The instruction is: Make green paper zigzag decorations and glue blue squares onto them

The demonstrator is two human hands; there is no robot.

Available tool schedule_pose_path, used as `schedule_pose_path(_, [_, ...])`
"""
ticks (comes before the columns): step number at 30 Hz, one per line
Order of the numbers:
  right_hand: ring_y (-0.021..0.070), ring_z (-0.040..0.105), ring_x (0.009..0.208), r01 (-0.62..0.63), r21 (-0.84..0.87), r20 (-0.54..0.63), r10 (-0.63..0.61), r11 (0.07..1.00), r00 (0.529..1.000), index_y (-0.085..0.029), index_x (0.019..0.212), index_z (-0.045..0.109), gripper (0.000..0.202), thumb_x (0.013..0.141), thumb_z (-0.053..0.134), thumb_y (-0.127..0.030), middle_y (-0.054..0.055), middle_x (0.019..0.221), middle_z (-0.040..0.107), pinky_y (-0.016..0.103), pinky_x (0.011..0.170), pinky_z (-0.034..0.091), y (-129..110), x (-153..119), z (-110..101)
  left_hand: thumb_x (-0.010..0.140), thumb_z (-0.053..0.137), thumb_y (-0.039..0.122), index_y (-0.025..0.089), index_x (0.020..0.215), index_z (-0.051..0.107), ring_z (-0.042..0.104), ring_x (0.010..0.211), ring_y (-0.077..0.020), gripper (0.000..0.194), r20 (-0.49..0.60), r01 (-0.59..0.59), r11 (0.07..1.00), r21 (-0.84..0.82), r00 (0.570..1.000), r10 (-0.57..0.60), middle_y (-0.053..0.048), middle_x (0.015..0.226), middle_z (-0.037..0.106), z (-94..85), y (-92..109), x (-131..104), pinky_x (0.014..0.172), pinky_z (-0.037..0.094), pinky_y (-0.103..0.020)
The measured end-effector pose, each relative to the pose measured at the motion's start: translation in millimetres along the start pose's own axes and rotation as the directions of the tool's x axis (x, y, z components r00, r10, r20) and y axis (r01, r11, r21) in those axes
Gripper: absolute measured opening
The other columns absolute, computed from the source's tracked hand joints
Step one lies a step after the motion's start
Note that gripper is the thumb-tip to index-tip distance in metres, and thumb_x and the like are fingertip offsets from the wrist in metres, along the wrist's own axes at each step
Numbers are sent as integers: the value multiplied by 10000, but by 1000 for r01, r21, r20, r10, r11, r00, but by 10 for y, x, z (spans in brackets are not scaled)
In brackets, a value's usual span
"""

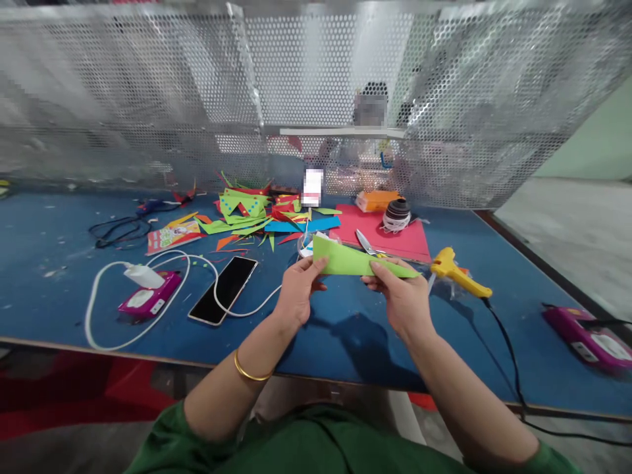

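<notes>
A light green piece of paper (345, 259), long and tapering to a point on the right, is held up above the blue table between my two hands. My left hand (299, 289) pinches its wide end, thumb on the front and fingers behind. Farther along, toward the narrow tip, my right hand (402, 296) grips the lower edge with the thumb in front. Just behind the paper lie scissors (365, 242) and a small round container (305, 247), partly hidden by it. A yellow glue gun (459, 275) rests to the right of my right hand.
Green, red and blue paper scraps (241, 220) spread at the back, near red sheets (415, 240) bearing a twine spool (396, 216). A smartphone (223, 289), white cable (89, 316) and purple power boxes (148, 296) lie around. A perforated metal screen (316, 72) stands behind.
</notes>
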State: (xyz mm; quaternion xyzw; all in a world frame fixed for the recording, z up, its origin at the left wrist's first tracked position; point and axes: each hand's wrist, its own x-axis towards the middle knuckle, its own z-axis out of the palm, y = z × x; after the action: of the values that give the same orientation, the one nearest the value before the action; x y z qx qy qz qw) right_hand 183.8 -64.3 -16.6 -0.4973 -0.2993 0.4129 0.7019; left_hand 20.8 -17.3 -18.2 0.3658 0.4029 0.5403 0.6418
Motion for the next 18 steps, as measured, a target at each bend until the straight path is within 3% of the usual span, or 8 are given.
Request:
schedule_pose_path(2, [155, 687, 583, 7, -14, 8, -7, 1000, 1000, -171, 811, 710, 349, 598, 894, -379, 5, 660, 706, 232, 501, 529, 32, -32, 5, 538, 901, 407, 153, 773, 774, 641, 657, -149, 368, -35, -34, 999, 35, 999, 35, -60, 786, 746, -2, 0, -5, 456, 388, -204])
schedule_pose_path(6, [143, 650, 594, 61, -119, 12, -60, 991, 998, -184, 801, 744, 319, 614, 879, -404, 3, 701, 704, 240, 489, 517, 25, -40, -109, 571, 876, 334, 161, 742, 797, 580, 609, -113, 256, -62, -98, 991, 89, 993, 104, -30, 724, 732, -72, 63, 8, 462, 385, -200])
schedule_pose_path(11, [144, 609, 515, 43, -404, 263, 72, 914, 962, -178, 795, 749, 356, 601, 865, -452, -12, 585, 646, 267, 489, 500, -102, 23, -228, 633, 828, 288, 168, 726, 800, 513, 536, -86, 155, -11, -155, 955, 254, 987, 163, -1, 643, 696, -154, 173, 52, 457, 380, -199])
schedule_pose_path(15, [139, 582, 488, 100, -496, 346, 90, 863, 934, -190, 691, 693, 357, 646, 804, -526, -19, 562, 608, 284, 504, 505, -138, 45, -146, 622, 847, 307, 169, 859, 795, 547, 558, -87, 279, -6, -165, 968, 188, 986, 169, -12, 728, 727, -119, 259, 124, 437, 362, -188])
schedule_pose_path(18, [152, 592, 491, 172, -546, 341, 30, 820, 940, -195, 720, 664, 406, 742, 697, -599, -6, 567, 611, 292, 505, 514, -60, 26, -39, 590, 875, 387, 171, 917, 772, 630, 612, -114, 405, 32, -32, 998, 45, 999, 31, -38, 815, 755, -50, 232, 127, 425, 357, -178])
